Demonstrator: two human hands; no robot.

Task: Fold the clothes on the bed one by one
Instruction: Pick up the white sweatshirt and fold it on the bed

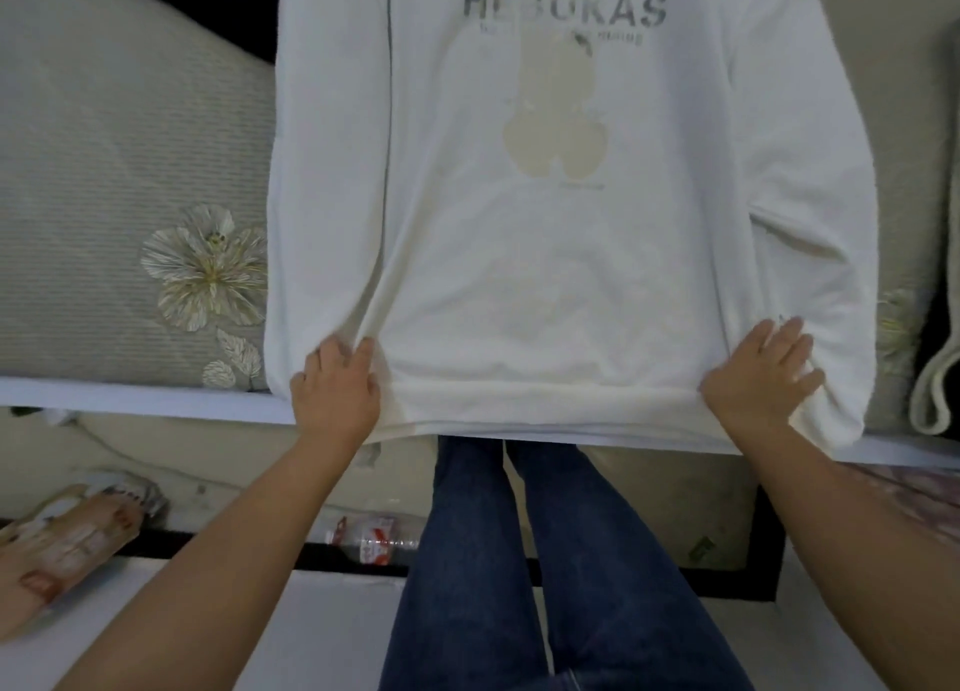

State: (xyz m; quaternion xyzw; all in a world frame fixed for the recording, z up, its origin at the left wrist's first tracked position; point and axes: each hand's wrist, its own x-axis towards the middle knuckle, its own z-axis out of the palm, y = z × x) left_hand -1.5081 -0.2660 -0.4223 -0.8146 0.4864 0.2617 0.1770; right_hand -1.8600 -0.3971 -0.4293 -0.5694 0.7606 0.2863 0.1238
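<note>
A white sweatshirt (545,253) lies flat and face up on the bed, its grey lettering and pale bear print toward the far end. Its hem hangs slightly over the bed's near edge. My left hand (336,389) pinches a bunch of fabric at the hem's left corner, and creases run up from the grip. My right hand (761,373) rests on the hem's right side with fingers spread, pressing on the cloth; whether it grips is unclear. Both sleeves lie folded along the body's sides.
The bed cover (119,181) is grey-green ribbed with an embroidered flower (205,269). Another pale garment (935,378) hangs at the right edge. Below the bed's white edge (130,396) are my jeans-clad legs (545,560), a plastic bottle (371,537) and a patterned bag (67,534) on the floor.
</note>
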